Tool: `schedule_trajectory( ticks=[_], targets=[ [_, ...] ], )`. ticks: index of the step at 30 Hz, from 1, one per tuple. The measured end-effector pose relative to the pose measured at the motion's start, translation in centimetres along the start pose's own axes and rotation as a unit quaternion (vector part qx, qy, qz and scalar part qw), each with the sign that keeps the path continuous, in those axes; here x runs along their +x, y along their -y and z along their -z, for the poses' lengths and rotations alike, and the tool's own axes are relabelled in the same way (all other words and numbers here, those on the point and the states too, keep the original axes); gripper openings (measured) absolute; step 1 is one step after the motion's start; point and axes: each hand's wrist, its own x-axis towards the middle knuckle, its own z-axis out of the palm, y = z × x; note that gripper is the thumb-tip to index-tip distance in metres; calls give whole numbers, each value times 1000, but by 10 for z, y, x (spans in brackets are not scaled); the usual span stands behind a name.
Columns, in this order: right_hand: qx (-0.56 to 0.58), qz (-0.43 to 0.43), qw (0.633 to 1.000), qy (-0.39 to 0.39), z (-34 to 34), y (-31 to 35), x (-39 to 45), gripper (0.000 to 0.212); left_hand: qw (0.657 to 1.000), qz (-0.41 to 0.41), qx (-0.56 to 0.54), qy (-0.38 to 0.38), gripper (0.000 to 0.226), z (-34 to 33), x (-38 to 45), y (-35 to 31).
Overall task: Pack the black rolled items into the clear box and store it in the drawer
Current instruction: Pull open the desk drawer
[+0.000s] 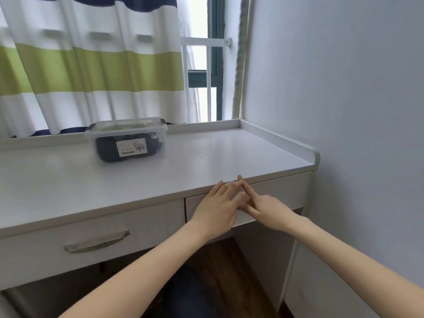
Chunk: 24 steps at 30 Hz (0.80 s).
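White desk [68, 184] by curtained window; both hands' fingers [231, 185] spread, empty, at right drawer [280, 191].

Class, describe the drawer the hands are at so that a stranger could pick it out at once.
Start at the white desk under the striped curtain. Two drawers sit below its front edge. The right drawer, next to the wall, has both hands, left hand and right hand, in front of it; the left drawer shows a bare metal handle.
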Motion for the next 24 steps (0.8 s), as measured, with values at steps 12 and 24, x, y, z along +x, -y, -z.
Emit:
schedule_trajectory(
  ticks=[12,24],
  targets=[
    [-156,-58,982,-89,14,7,-26,47,999,53,-7,5,43,24,6,-3],
    [-54,-73,985,146,52,7,-41,55,832,119,-435,323,32,57,10,-10]
  ],
)
